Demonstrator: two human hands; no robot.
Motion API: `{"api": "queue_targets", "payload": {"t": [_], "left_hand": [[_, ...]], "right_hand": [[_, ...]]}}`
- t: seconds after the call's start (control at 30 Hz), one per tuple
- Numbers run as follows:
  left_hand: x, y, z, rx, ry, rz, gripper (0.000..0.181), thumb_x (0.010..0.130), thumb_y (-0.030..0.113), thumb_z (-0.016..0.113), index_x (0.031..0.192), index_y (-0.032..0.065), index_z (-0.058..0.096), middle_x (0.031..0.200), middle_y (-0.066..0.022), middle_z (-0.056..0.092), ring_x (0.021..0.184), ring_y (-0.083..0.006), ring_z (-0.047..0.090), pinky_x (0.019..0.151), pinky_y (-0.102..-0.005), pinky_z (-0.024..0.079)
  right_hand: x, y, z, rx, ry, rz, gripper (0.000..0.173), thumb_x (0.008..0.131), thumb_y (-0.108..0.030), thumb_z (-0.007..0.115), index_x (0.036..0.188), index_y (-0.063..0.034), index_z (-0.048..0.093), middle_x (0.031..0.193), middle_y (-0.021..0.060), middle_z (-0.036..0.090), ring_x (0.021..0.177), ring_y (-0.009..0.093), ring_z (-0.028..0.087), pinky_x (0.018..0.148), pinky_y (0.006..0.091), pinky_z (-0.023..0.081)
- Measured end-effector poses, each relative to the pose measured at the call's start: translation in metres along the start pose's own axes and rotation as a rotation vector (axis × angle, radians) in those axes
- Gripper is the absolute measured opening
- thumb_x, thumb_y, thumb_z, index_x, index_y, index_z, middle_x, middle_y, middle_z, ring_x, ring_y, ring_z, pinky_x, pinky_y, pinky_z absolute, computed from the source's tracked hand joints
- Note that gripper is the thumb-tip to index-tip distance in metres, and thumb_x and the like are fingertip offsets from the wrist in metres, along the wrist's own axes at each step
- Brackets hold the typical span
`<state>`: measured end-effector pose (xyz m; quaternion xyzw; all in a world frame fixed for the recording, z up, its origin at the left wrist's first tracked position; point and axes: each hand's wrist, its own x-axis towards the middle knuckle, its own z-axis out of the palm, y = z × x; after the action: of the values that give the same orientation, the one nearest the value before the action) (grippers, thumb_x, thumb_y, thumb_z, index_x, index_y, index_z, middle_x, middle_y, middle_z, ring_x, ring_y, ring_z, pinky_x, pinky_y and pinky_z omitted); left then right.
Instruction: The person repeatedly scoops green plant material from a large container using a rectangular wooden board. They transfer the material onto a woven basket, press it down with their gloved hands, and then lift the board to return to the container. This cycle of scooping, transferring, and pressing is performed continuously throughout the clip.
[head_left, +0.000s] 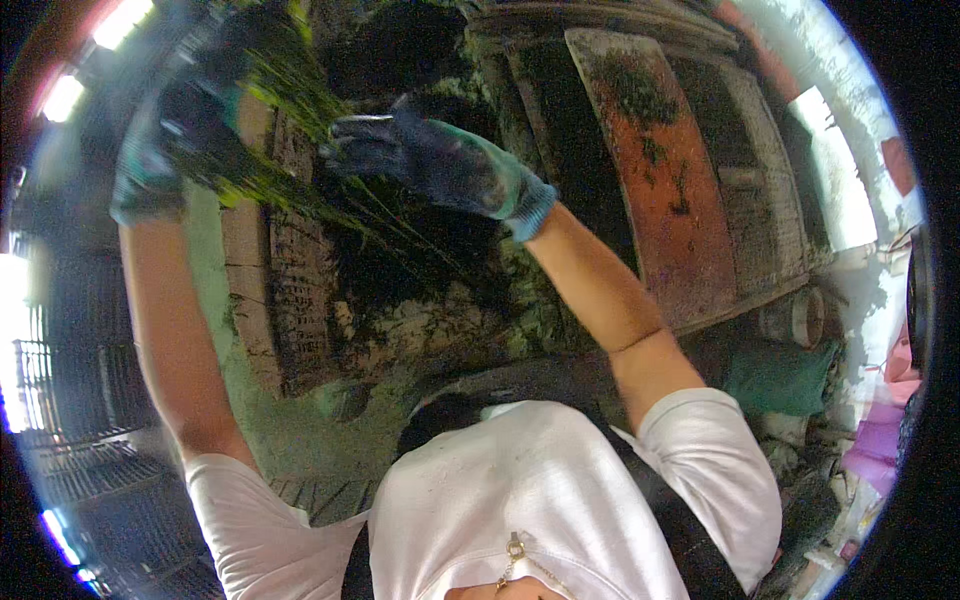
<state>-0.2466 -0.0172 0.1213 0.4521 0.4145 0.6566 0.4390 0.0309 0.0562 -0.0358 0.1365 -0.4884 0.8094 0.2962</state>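
Note:
My left hand (199, 124), in a dark-coated glove with a teal cuff, is raised at the upper left and blurred by motion. It grips a bunch of thin green plant stems (292, 90) that trail down to the right. My right hand (427, 157), gloved alike, is at the upper middle with its fingers pointing left at the stems. Its fingertips overlap some of the stems, but blur hides whether they close on any. Loose thin stalks (409, 229) hang below the right glove over a dark mass of plant matter (397, 255).
A worn reddish board (667, 172) with dark plant bits slants to the right of my right arm. Brick or wooden blocks (277, 300) stand below the stems. A green cloth or sack (780, 379) and a bucket (806, 316) are at the right. Slatted metalwork (82, 382) lines the left.

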Motion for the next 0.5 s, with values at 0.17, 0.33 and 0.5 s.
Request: {"api": "queue_targets", "payload": {"t": [0.17,0.33,0.5], "left_hand": [[-0.111,-0.130,0.070,0.237,-0.226,-0.513,0.043,0.093,0.036,0.050,0.125,0.0074,0.054,0.103,-0.0044,0.064,0.091,-0.0129,0.059,0.076,-0.0259,0.048],[-0.224,-0.213,-0.044,0.191,-0.100,-0.819,0.054,0.095,0.045,0.042,0.135,0.0092,0.045,0.123,-0.0088,0.057,0.113,-0.0215,0.052,0.086,-0.0395,0.046],[-0.125,-0.110,0.038,0.538,0.236,0.224,0.057,0.095,0.041,0.042,0.138,0.0042,0.038,0.142,-0.0111,0.038,0.133,-0.0292,0.034,0.110,-0.0415,0.028]], "right_hand": [[0.032,0.045,-0.047,0.659,0.086,0.266,0.044,0.098,-0.032,0.040,0.131,-0.0029,0.046,0.138,0.0138,0.045,0.120,0.027,0.050,0.101,0.0408,0.041],[0.084,0.038,-0.017,0.392,0.230,0.175,0.041,0.099,-0.024,0.039,0.135,-0.0040,0.043,0.137,0.0110,0.046,0.123,0.026,0.048,0.105,0.0410,0.037],[0.077,-0.009,0.000,-0.111,0.067,0.178,0.039,0.098,-0.025,0.042,0.133,-0.0072,0.045,0.133,0.0117,0.050,0.120,0.021,0.050,0.104,0.0383,0.041]]}}
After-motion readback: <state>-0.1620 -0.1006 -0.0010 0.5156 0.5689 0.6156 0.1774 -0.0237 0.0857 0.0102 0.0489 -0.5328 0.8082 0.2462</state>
